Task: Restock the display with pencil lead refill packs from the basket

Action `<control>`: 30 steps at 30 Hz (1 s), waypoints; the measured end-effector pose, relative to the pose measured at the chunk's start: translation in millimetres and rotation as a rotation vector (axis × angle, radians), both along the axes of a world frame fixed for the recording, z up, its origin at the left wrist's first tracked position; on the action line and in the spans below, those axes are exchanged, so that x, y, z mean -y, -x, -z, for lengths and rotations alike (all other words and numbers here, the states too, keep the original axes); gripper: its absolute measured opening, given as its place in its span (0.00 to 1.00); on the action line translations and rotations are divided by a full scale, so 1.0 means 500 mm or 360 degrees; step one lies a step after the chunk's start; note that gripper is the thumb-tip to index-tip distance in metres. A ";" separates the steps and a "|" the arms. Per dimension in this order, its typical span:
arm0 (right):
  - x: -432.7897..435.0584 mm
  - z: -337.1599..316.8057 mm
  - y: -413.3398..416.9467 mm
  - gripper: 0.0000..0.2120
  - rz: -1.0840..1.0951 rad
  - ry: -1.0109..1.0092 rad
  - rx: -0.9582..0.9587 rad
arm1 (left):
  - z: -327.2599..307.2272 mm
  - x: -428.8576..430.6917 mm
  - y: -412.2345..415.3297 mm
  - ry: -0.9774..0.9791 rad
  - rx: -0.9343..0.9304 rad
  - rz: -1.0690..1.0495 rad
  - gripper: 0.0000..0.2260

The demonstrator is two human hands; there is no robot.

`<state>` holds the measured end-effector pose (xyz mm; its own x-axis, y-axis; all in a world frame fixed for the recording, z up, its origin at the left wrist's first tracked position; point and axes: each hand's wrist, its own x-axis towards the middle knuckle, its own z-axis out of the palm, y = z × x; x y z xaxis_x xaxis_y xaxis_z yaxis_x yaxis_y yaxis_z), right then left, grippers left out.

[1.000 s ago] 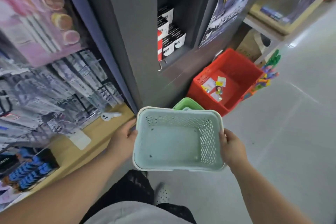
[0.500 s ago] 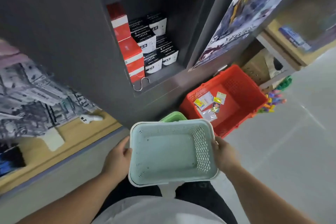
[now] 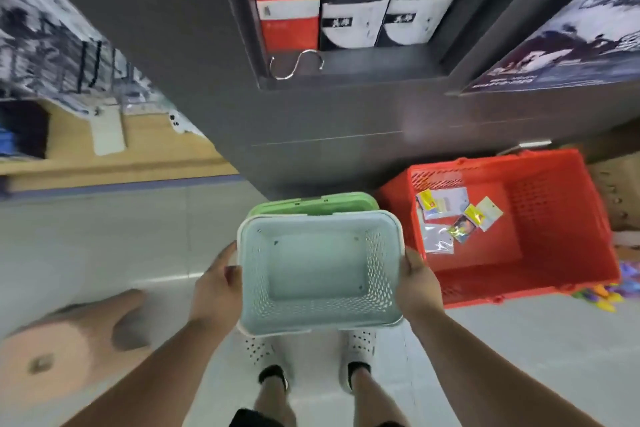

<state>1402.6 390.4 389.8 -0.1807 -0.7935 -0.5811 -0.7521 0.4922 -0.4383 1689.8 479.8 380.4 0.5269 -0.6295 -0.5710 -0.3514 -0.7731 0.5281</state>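
Observation:
I hold a pale mint perforated basket (image 3: 320, 321) level over my feet, and nothing lies inside it. My left hand (image 3: 216, 288) grips its left rim. My right hand (image 3: 417, 284) grips its right rim. The display of hanging packs (image 3: 52, 55) is blurred at the upper left, above a wooden ledge (image 3: 138, 156). Just beyond the mint basket a green basket (image 3: 311, 205) stands on the floor.
A red crate (image 3: 554, 218) on the floor at right holds several small packets (image 3: 446, 215). A dark grey cabinet (image 3: 329, 135) stands ahead, with red and black boxes (image 3: 346, 3) on its shelf and a metal S-hook (image 3: 294, 64). My white shoes (image 3: 360, 347) are below. Pale tiled floor lies left.
The view has tilted down and swung right. The basket has come lower and closer to my body, over my feet. The hanging display has slid off to the far left.

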 end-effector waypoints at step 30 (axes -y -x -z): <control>0.076 0.473 -0.026 0.18 -0.0332 -0.0532 -0.0274 | 0.471 0.033 0.034 -0.0421 -0.0207 -0.0115 0.27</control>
<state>1415.5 352.3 153.2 -0.1531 -0.5964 -0.7879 -0.8988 0.4155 -0.1399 1673.0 463.6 145.1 0.4767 -0.4137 -0.7757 -0.2334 -0.9102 0.3420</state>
